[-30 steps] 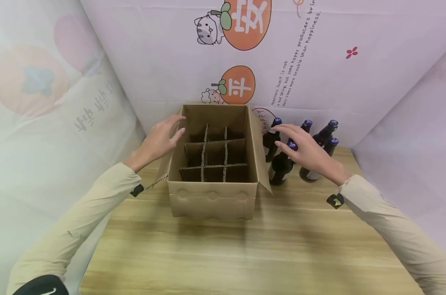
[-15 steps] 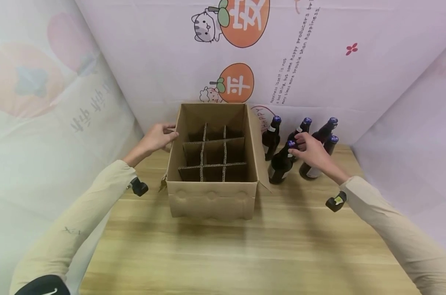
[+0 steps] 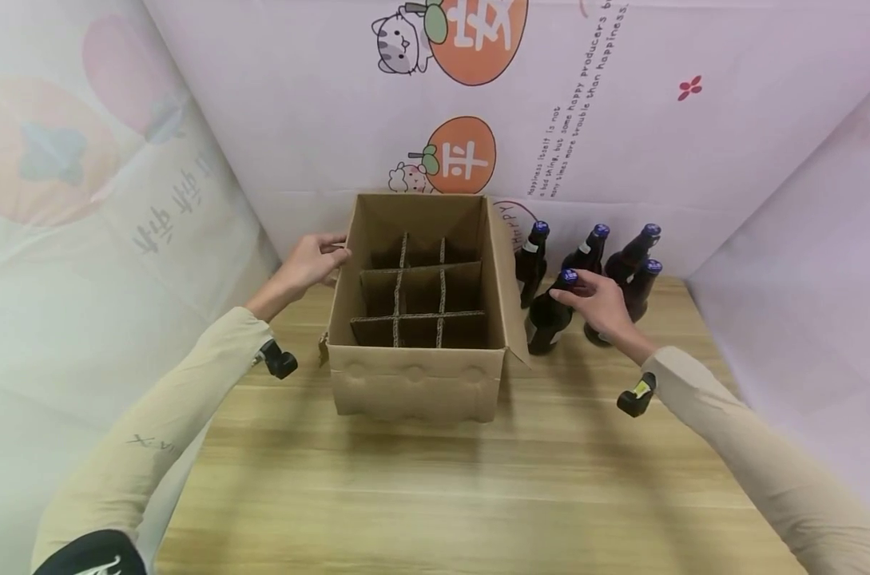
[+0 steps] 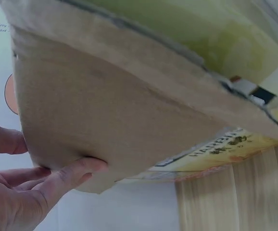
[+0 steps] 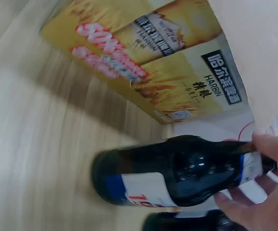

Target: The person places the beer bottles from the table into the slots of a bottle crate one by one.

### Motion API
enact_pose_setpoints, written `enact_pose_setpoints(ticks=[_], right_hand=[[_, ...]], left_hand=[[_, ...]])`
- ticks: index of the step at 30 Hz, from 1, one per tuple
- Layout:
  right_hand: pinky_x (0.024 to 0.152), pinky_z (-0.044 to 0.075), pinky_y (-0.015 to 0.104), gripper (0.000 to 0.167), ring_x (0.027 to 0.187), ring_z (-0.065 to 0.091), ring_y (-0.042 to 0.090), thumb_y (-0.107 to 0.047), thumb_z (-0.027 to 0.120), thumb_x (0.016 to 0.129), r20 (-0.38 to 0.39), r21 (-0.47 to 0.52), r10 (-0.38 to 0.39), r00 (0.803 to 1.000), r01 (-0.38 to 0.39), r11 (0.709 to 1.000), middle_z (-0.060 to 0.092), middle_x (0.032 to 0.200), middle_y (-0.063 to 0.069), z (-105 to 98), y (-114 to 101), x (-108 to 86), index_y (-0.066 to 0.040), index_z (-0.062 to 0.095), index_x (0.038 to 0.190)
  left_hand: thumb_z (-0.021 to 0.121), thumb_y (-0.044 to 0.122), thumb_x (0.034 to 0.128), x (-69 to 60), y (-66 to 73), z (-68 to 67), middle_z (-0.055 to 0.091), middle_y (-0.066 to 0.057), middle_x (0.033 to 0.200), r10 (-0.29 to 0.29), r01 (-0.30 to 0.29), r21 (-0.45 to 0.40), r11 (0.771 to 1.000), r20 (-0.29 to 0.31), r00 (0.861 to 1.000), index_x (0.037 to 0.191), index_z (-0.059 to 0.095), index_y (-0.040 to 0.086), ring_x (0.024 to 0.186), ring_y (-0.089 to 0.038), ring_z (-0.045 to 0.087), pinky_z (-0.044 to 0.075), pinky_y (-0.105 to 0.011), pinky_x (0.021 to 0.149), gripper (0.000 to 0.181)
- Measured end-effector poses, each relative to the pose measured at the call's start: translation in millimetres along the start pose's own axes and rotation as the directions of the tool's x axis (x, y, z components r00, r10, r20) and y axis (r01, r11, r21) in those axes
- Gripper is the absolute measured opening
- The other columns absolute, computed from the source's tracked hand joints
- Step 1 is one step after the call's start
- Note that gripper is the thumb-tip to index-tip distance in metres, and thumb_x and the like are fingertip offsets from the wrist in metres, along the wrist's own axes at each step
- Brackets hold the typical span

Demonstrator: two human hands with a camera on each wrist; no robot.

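Observation:
An opened cardboard box (image 3: 415,387) with a cardboard divider (image 3: 420,279) stands at the table's middle. My left hand (image 3: 307,262) is at its left side, and in the left wrist view the fingertips touch the brown side flap (image 4: 110,106), with the thumb at the flap's edge. To the right of the box, my right hand (image 3: 607,307) pinches the neck of a dark glass beer bottle (image 3: 548,323) with a blue cap. In the right wrist view this bottle (image 5: 177,168) has a white and blue label. Its foot appears to be on the table.
Several more dark beer bottles (image 3: 530,267) with blue caps stand behind and to the right of the held one. A right flap (image 3: 508,279) hangs out beside them. A printed cloth wall (image 3: 607,144) rises close behind. The wooden table (image 3: 420,495) extends towards me.
My left hand has come from above the box's left rim to its side flap. My right hand has come down from above the bottles and taken hold of the front bottle's neck.

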State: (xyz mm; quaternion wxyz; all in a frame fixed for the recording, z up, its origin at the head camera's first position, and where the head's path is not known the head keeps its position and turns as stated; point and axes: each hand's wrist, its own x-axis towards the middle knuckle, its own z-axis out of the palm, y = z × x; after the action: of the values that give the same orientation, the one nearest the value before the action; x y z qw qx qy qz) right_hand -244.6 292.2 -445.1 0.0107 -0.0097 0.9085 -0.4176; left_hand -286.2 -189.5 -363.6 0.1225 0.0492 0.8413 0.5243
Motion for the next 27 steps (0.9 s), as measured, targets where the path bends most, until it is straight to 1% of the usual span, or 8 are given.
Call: enact_pose_setpoints(ticks=[5,10,12,14,17,19,23,27], right_hand=[[0.11,0.051,0.057,0.074,0.132,0.058,0.04,-0.048,0.072,0.098,-0.01,0.062,0.032,0.999,-0.031,0.998,0.059,0.147,0.025,2,6,-1.6,-0.004,0.052,0.153],[0.111,0.05,0.058,0.075,0.132,0.058,0.042,-0.045,0.071,0.099,-0.027,0.05,-0.004,1.0,0.005,0.999,0.058,0.146,0.027,1,10,-1.3,-0.002,0.047,0.156],[0.109,0.052,0.051,0.072,0.13,0.059,0.04,-0.045,0.072,0.099,-0.038,0.052,-0.006,0.999,0.008,0.999,0.061,0.142,0.025,1,12,-0.6,-0.003,0.05,0.153],[0.104,0.055,0.041,0.069,0.128,0.061,0.037,-0.046,0.073,0.098,-0.043,0.063,0.005,0.999,-0.002,0.998,0.064,0.139,0.023,2,14,0.3,-0.004,0.055,0.149],[0.096,0.053,0.025,0.068,0.125,0.061,0.03,-0.049,0.073,0.097,-0.057,0.048,0.011,0.998,-0.008,0.999,0.065,0.138,0.021,1,17,1.5,-0.003,0.059,0.146],[0.091,0.051,0.018,0.065,0.121,0.063,0.023,-0.049,0.073,0.097,-0.065,0.049,-0.003,0.998,0.006,0.999,0.066,0.137,0.021,1,19,3.6,-0.004,0.062,0.143],[0.085,0.05,0.011,0.058,0.106,0.063,0.002,-0.044,0.073,0.098,-0.083,0.05,-0.047,0.995,0.051,0.997,0.07,0.133,0.022,1,19,8.3,-0.003,0.067,0.139],[0.079,0.052,0.01,0.058,0.09,0.066,-0.002,-0.044,0.074,0.098,-0.087,0.087,-0.03,0.996,0.038,0.995,0.074,0.122,0.018,-2,15,11.8,-0.001,0.067,0.137]], left_hand=[[0.054,0.007,0.1052,-1.2,-1.0,1.0,0.052,-0.032,0.15,-0.001,0.001,-0.038,0.999,-0.003,1.0,0.157,0.039,-0.006,0.136,-0.045,0.055,0.065,-0.02,0.067,0.056],[0.055,0.008,0.1048,-1.8,-1.0,1.8,0.053,-0.03,0.151,-0.002,0.002,-0.043,0.999,-0.007,1.0,0.157,0.04,-0.005,0.136,-0.045,0.055,0.064,-0.018,0.066,0.056],[0.056,0.008,0.1049,-1.7,-1.5,2.5,0.053,-0.03,0.151,-0.01,0.01,-0.049,0.999,-0.003,1.0,0.157,0.04,-0.004,0.136,-0.044,0.055,0.064,-0.018,0.067,0.056],[0.056,0.008,0.1051,-1.5,-2.4,3.0,0.053,-0.029,0.151,-0.021,0.021,-0.056,0.998,0.0,1.0,0.157,0.04,-0.004,0.137,-0.043,0.055,0.064,-0.019,0.068,0.056],[0.056,0.009,0.1052,-1.7,-3.0,3.2,0.053,-0.028,0.151,-0.036,0.036,-0.055,0.998,0.0,0.999,0.158,0.039,-0.003,0.137,-0.043,0.055,0.064,-0.02,0.069,0.057],[0.056,0.01,0.1054,-1.8,-2.9,2.7,0.053,-0.028,0.152,-0.04,0.04,-0.053,0.998,-0.001,0.999,0.159,0.039,-0.002,0.137,-0.043,0.055,0.065,-0.021,0.071,0.057],[0.056,0.01,0.1055,-1.5,-3.1,1.6,0.051,-0.028,0.153,-0.042,0.042,-0.062,0.997,-0.004,0.999,0.159,0.038,-0.002,0.137,-0.043,0.055,0.065,-0.021,0.072,0.058],[0.057,0.01,0.1055,-1.8,-3.1,1.1,0.05,-0.027,0.154,-0.04,0.039,-0.07,0.997,-0.006,0.999,0.159,0.038,-0.002,0.137,-0.042,0.055,0.065,-0.02,0.07,0.058]])
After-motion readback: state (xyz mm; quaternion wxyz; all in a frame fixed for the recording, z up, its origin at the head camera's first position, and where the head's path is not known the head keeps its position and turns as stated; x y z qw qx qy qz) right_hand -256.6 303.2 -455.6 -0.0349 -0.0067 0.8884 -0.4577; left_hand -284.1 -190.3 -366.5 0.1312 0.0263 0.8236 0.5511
